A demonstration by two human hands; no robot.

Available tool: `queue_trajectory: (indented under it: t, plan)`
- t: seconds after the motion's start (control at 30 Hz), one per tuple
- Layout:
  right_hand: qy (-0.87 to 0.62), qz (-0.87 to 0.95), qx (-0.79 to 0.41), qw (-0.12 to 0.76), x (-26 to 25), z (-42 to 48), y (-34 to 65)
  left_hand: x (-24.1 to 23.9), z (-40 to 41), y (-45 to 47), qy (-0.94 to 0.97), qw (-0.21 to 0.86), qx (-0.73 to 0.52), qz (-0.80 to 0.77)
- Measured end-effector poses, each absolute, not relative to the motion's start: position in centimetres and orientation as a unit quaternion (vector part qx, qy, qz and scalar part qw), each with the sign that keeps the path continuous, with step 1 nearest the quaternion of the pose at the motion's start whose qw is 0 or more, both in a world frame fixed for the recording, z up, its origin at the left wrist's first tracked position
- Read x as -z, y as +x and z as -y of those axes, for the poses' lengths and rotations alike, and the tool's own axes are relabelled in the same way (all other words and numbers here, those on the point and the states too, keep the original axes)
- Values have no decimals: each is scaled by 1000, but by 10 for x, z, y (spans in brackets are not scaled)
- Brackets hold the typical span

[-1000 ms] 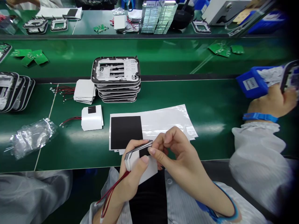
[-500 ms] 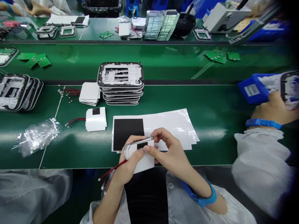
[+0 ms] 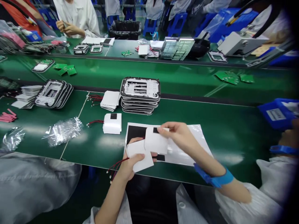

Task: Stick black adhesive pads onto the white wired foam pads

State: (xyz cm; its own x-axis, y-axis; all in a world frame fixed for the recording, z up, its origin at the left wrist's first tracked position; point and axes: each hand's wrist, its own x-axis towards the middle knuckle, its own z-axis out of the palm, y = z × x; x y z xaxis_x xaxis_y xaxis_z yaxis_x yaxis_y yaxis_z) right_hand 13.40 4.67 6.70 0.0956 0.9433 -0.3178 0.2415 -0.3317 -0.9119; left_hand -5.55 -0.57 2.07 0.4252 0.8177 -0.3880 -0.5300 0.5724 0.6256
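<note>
My left hand point(image 3: 129, 163) grips a small stack of white flat panels point(image 3: 141, 157), with thin red and black wires trailing from its left side. Between the thumb and fingers of my right hand point(image 3: 179, 135) is a single white panel point(image 3: 155, 144) with a black patch at its top edge. This panel is raised and overlaps the right part of the stack. Beneath both hands lie glossy white sheets point(image 3: 201, 143) with a black sheet point(image 3: 135, 131) on their left. To the left, a few wired panels point(image 3: 112, 127) lie on the bench, the top one with a black patch.
A tall stack of black-and-white plastic frames point(image 3: 140, 91) stands behind my hands, beside more wired white panels point(image 3: 110, 99). Clear plastic bags point(image 3: 65, 130) lie left. A co-worker's hand point(image 3: 291, 137) is at the right edge near a blue bin point(image 3: 275, 115). Green circuit boards point(image 3: 227, 77) rest on the ledge.
My right hand has lifted one panel off the stack and moved it up and right. The left hand keeps the rest. The camera view has shifted up and left.
</note>
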Motion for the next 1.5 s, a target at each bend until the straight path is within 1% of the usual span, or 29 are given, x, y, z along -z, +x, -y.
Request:
queue_trajectory:
  t: [0.07, 0.1, 0.13, 0.2, 0.27, 0.33, 0.47, 0.6, 0.7, 0.8, 0.9, 1.0, 1.07, 1.17, 1.23, 1.27, 1.4, 1.5]
  plan:
    - [-626, 420, -531, 387, -77, -69, 125, -21, 3, -57, 202, 828, -414, -321]
    - [-609, 415, -552, 390, -79, -80, 117, -19, 3, -58, 206, 829, -413, -317]
    - [-591, 420, -571, 385, -79, -90, 105, -17, 2, -59, 212, 830, -409, -314]
    - [-564, 469, -583, 349, -72, -109, 76, -12, 2, -59, 222, 835, -398, -308]
    - [-560, 558, -538, 292, -59, -125, 45, -7, 2, -58, 224, 838, -397, -301]
    - [-561, 611, -494, 260, -45, -140, 19, -4, 2, -58, 218, 836, -404, -299]
    - [-574, 679, -395, 231, -31, -158, -3, -3, 2, -57, 210, 833, -412, -303]
    - [-577, 746, -272, 192, -35, -156, -4, -4, 2, -57, 198, 838, -410, -302]
    - [-572, 780, -200, 154, -40, -151, -5, -7, 1, -58, 186, 841, -402, -312]
    - [-575, 793, -156, 127, -46, -148, -3, -9, -2, -59, 179, 848, -398, -302]
    - [-580, 795, -139, 112, -60, -141, 11, -8, -1, -60, 171, 848, -403, -299]
    - [-584, 788, -158, 113, -76, -119, 45, -8, 4, -59, 178, 830, -392, -354]
    - [-594, 769, -204, 121, -79, -95, 79, -10, 8, -56, 197, 813, -379, -396]
    - [-627, 712, -286, 132, -66, -47, 133, -14, 10, -50, 227, 800, -373, -411]
    - [-634, 683, -339, 129, -49, -11, 160, -16, 8, -43, 216, 806, -377, -403]
    - [-641, 667, -353, 141, -40, 7, 167, -16, 6, -39, 200, 810, -380, -400]
    - [-680, 613, -328, 232, -12, 60, 165, -13, -3, -19, 128, 795, -414, -424]
    - [-684, 607, -277, 294, 1, 73, 148, -11, -7, -10, 125, 786, -427, -429]
